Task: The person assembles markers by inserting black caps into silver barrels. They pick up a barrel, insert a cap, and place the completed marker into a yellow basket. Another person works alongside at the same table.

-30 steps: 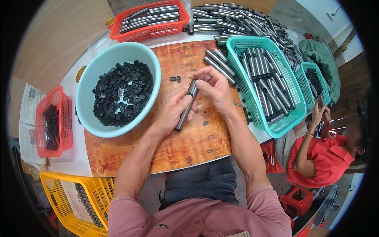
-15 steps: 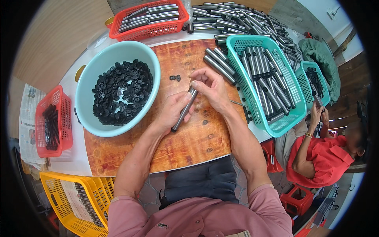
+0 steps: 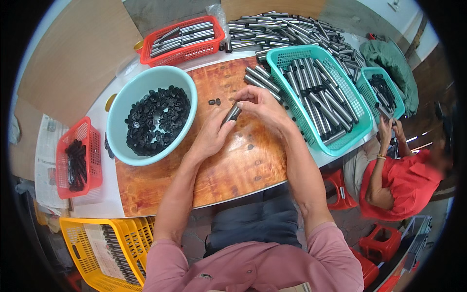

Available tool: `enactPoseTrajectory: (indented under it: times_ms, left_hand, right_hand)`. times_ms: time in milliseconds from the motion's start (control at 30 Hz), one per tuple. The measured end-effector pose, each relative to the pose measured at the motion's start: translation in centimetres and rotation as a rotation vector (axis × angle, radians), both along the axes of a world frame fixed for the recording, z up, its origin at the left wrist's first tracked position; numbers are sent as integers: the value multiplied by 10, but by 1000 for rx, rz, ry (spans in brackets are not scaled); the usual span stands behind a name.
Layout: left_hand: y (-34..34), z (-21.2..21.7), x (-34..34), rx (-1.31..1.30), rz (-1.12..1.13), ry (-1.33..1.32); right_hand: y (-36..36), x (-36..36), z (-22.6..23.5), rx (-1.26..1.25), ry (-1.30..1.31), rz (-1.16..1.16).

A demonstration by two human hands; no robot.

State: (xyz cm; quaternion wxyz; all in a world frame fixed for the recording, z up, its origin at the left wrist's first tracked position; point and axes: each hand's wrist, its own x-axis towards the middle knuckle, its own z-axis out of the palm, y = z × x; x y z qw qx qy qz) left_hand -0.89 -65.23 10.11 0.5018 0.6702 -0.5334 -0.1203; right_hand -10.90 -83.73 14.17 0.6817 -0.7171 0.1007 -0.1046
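Note:
Over the middle of the wooden board [image 3: 228,177], my left hand [image 3: 212,133] is wrapped round a short dark metal tube [image 3: 233,114]. My right hand [image 3: 258,104] has its thumb and fingers closed at the tube's upper end; whether a small part sits between them is hidden. Just beyond my hands lie two small black plastic pieces [image 3: 214,102]. To the left stands a pale blue basin [image 3: 113,121] with many black oval plastic pieces [image 3: 158,119]. A teal basket [image 3: 346,150] full of metal tubes [image 3: 318,92] is right of my hands.
A red basket [image 3: 182,56] of tubes stands at the back beside a large tube pile [image 3: 292,29]. Far left is another red basket [image 3: 92,168]; below it, a yellow crate [image 3: 75,226]. On the right, a person in red [image 3: 399,187] handles a tube by a smaller teal basket [image 3: 401,109].
The tube in my hands has turned and now shows only a short length above my left hand. The whole view has shifted slightly.

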Motion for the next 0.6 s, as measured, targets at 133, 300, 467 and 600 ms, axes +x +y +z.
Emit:
enactPoseTrajectory:
  times_ms: [133, 300, 467, 600]
  left_hand:
    - [8, 11, -18, 66, 51, -211]
    - [18, 21, -38, 247, 80, -485]
    - [22, -3, -48, 188, 164, -598]
    - [23, -4, -59, 184, 217, -615]
  right_hand:
    - [-1, -20, 0, -236, 46, 15]
    - [6, -43, -33, -273, 64, 101]
    - [13, -49, -62, -232, -142, 13]
    - [15, -55, -57, -250, -130, 29]
